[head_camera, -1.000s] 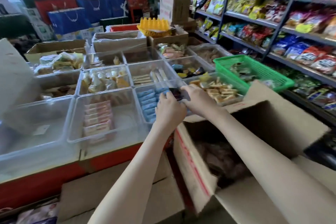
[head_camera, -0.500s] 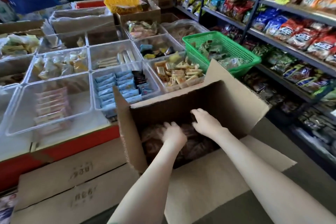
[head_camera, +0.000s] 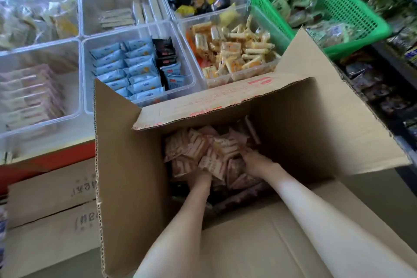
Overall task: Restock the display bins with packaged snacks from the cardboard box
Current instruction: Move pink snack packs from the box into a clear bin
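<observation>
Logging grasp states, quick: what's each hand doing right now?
Left hand: in the cardboard box, fingers hidden under pink snack packets; cannot tell.
Right hand: fingers buried in the same packets; cannot tell.

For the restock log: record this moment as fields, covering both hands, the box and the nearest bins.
left hand: inside the cardboard box, fingers buried among pink packets
right hand: inside the box too, fingers hidden by packets
grip: cannot tell for either hand
left clear bin: one row of pale pink packs, part bare
middle bin: blue packets
green basket: beyond the box's right flap
</observation>
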